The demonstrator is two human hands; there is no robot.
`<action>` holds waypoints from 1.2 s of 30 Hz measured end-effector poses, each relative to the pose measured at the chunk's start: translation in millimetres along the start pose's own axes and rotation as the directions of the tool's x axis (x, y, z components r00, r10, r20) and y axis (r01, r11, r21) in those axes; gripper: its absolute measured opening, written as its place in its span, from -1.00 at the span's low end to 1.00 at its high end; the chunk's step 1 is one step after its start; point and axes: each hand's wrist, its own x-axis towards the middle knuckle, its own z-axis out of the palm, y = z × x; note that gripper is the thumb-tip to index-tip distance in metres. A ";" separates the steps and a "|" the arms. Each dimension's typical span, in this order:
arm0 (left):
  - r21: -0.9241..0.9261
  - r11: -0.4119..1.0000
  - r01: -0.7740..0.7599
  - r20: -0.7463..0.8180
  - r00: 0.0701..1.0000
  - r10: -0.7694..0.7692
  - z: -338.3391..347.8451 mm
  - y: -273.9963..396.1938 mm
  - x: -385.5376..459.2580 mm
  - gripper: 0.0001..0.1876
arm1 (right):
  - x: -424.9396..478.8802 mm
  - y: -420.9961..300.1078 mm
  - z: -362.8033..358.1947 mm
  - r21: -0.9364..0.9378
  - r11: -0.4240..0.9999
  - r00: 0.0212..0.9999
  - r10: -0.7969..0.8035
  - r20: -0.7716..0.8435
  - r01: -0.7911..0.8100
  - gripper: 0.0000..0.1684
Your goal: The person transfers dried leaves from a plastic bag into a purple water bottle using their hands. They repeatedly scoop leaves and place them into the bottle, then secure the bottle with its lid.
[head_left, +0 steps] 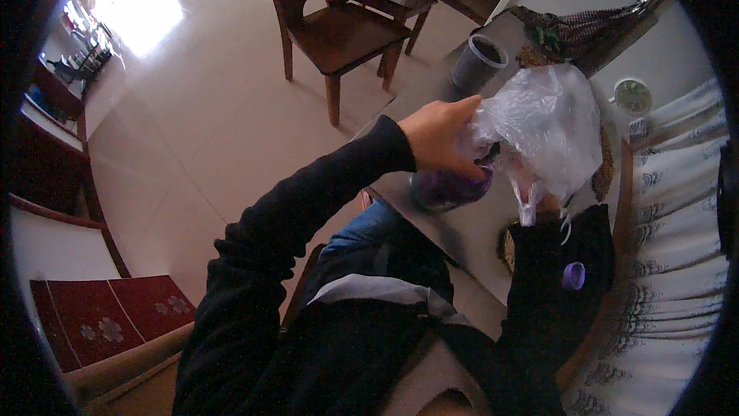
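Note:
My left hand (pixel 441 134) grips the gathered near side of a clear plastic bag (pixel 548 121). The bag bulges out to the right over the table. My right hand (pixel 534 185) is behind and under the bag, seen only in part through the film; its hold is unclear. Just below my left hand stands a purple, see-through container (pixel 450 188), partly covered by the fingers. A round purple lid (pixel 573 276) shows against my right sleeve; what it rests on cannot be told.
A grey translucent tub (pixel 478 64) stands at the table's (pixel 404 107) far side. Beyond it lie dark netting (pixel 583 29) and brown crumbly matter (pixel 537 58). A small round container (pixel 632 97) is near the white curtain (pixel 670 231). A wooden chair (pixel 346 32) stands past the table.

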 end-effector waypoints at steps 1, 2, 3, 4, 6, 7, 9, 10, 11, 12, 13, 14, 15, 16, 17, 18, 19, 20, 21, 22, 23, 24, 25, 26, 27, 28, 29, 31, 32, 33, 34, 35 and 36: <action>0.014 1.000 0.022 -0.003 1.000 -0.022 -2.3 -0.4 -2.4 -0.28 | 0.0 0.6 0.2 0.001 1.000 1.000 -0.001 -0.001 0.001 -0.56; 0.028 0.999 0.044 -0.006 0.999 -0.044 -3.5 -0.5 -3.6 -0.25 | 0.1 0.4 -0.3 0.000 1.000 1.000 -0.002 0.000 0.002 -0.56; 0.031 0.999 0.041 -0.027 0.999 -0.040 -2.8 -1.0 -6.3 -0.27 | -0.4 2.6 1.1 0.006 1.000 1.000 0.002 0.004 -0.002 -0.56; 0.034 0.999 0.038 -0.048 0.998 -0.036 -1.7 -1.3 -9.3 -0.30 | -0.4 4.9 2.2 0.011 1.000 1.000 0.005 0.007 -0.005 -0.56; 0.075 0.996 0.046 -0.084 0.996 -0.040 -0.4 -2.7 -11.9 -0.35 | -0.7 5.7 2.0 0.013 1.000 1.000 0.003 0.010 -0.003 -0.57; 0.113 0.992 0.057 -0.099 0.994 -0.046 0.6 -3.3 -12.0 -0.38 | -1.6 3.1 0.8 0.009 1.000 1.000 0.006 0.012 -0.006 -0.57; 0.151 0.983 0.103 -0.106 0.990 -0.088 0.6 -2.0 -11.9 -0.44 | -1.7 3.6 -1.5 0.001 1.000 1.000 0.001 0.002 -0.001 -0.57; 0.151 0.979 0.136 -0.098 0.988 -0.122 0.0 0.0 -11.5 -0.48 | -2.3 4.7 -1.7 0.001 1.000 1.000 0.001 0.000 -0.001 -0.57; 0.151 0.974 0.169 -0.090 0.984 -0.156 0.0 1.2 -11.2 -0.52 | -2.8 5.1 -1.7 0.000 1.000 1.000 0.001 -0.001 -0.001 -0.57; 0.159 0.972 0.171 -0.105 0.982 -0.155 0.8 1.4 -11.8 -0.55 | -3.2 3.2 -1.8 0.006 1.000 1.000 0.001 -0.001 -0.001 -0.57; 0.166 0.971 0.172 -0.120 0.981 -0.153 2.2 1.1 -12.5 -0.58 | -2.4 3.1 -2.1 0.006 1.000 1.000 -0.002 -0.004 0.002 -0.57; 0.173 0.970 0.172 -0.135 0.979 -0.150 3.6 0.5 -12.9 -0.60 | -2.1 3.2 -2.4 0.002 1.000 1.000 -0.002 -0.007 0.002 -0.57; 0.184 0.970 0.161 -0.149 0.980 -0.134 5.0 -1.5 -14.8 -0.60 | -0.2 5.8 -1.6 0.000 1.000 1.000 -0.005 0.001 0.005 -0.57; 0.195 0.969 0.149 -0.164 0.979 -0.118 6.3 -3.4 -16.6 -0.60 | 0.7 7.0 -1.1 0.006 1.000 1.000 -0.006 0.003 0.006 -0.57; 0.206 0.969 0.139 -0.178 0.979 -0.102 7.0 -4.7 -18.0 -0.60 | 1.8 7.6 0.4 0.013 1.000 1.000 -0.007 0.009 0.006 -0.57; 0.204 0.965 0.163 -0.177 0.976 -0.127 6.8 -4.8 -18.9 -0.59 | 4.2 9.3 3.9 0.021 1.000 1.000 -0.004 0.016 0.004 -0.57; 0.188 0.968 0.164 -0.171 0.976 -0.132 7.3 -2.5 -14.8 -0.58 | 3.0 5.5 0.8 0.008 1.000 1.000 -0.005 0.004 0.005 -0.57; 0.172 0.971 0.164 -0.163 0.977 -0.137 7.6 -0.3 -11.1 -0.57 | 1.0 3.5 -7.0 -0.017 1.000 1.000 -0.012 -0.014 0.012 -0.57; 0.181 0.964 0.196 -0.157 0.973 -0.169 5.8 1.3 -12.8 -0.56 | 0.7 4.6 -5.6 -0.009 1.000 1.000 -0.012 -0.008 0.012 -0.58; 0.189 0.955 0.228 -0.151 0.968 -0.201 4.4 2.9 -14.6 -0.55 | 1.5 7.8 -1.8 -0.001 1.000 1.000 -0.011 -0.003 0.011 -0.58; 0.197 0.946 0.259 -0.144 0.962 -0.233 3.7 3.6 -16.3 -0.55 | 2.5 9.9 0.2 0.010 1.000 1.000 -0.006 0.005 0.006 -0.58; 0.213 0.939 0.269 -0.157 0.958 -0.239 4.7 1.2 -18.6 -0.53 | 3.4 12.2 3.6 0.020 1.000 1.000 -0.008 0.013 0.008 -0.58; 0.221 0.939 0.262 -0.163 0.960 -0.230 7.1 -1.9 -17.9 -0.52 | 2.9 9.8 2.2 0.014 1.000 1.000 -0.013 0.006 0.013 -0.58; 0.230 0.939 0.256 -0.169 0.961 -0.221 8.2 -3.3 -16.6 -0.50 | 2.7 7.6 1.6 0.004 1.000 1.000 -0.015 0.000 0.015 -0.58; 0.254 0.925 0.282 -0.145 0.957 -0.251 7.2 -1.9 -16.3 -0.52 | 2.8 9.0 2.4 0.006 1.000 1.000 -0.012 0.000 0.012 -0.58; 0.279 0.910 0.306 -0.122 0.951 -0.283 5.2 0.8 -15.9 -0.53 | 2.6 10.3 4.1 0.009 1.000 1.000 -0.013 -0.001 0.013 -0.58; 0.305 0.894 0.330 -0.100 0.944 -0.314 4.0 2.3 -15.5 -0.55 | 3.1 9.5 4.3 0.013 1.000 1.000 -0.015 -0.001 0.015 -0.58; 0.257 0.914 0.313 -0.120 0.949 -0.291 7.4 -1.8 -14.8 -0.56 | 4.0 9.9 3.9 0.013 1.000 1.000 -0.019 -0.010 0.019 -0.58; 0.233 0.924 0.303 -0.130 0.951 -0.279 8.7 -3.0 -14.2 -0.56 | 4.1 9.4 4.3 0.014 1.000 1.000 -0.018 -0.014 0.018 -0.58; 0.247 0.926 0.285 -0.149 0.955 -0.255 8.9 -3.0 -13.6 -0.57 | 5.6 10.6 4.9 0.017 1.000 1.000 -0.020 -0.016 0.020 -0.58; 0.261 0.928 0.267 -0.167 0.959 -0.229 9.5 -2.8 -13.1 -0.58 | 6.8 11.3 6.1 0.024 1.000 1.000 -0.020 -0.018 0.020 -0.58; 0.274 0.929 0.247 -0.184 0.962 -0.201 10.0 -2.7 -12.1 -0.59 | 7.3 12.5 8.1 0.026 0.999 1.000 -0.019 -0.021 0.020 -0.58; 0.277 0.934 0.224 -0.195 0.965 -0.173 10.9 -4.1 -11.9 -0.59 | 7.3 13.6 10.2 0.026 0.999 1.000 -0.020 -0.021 0.020 -0.59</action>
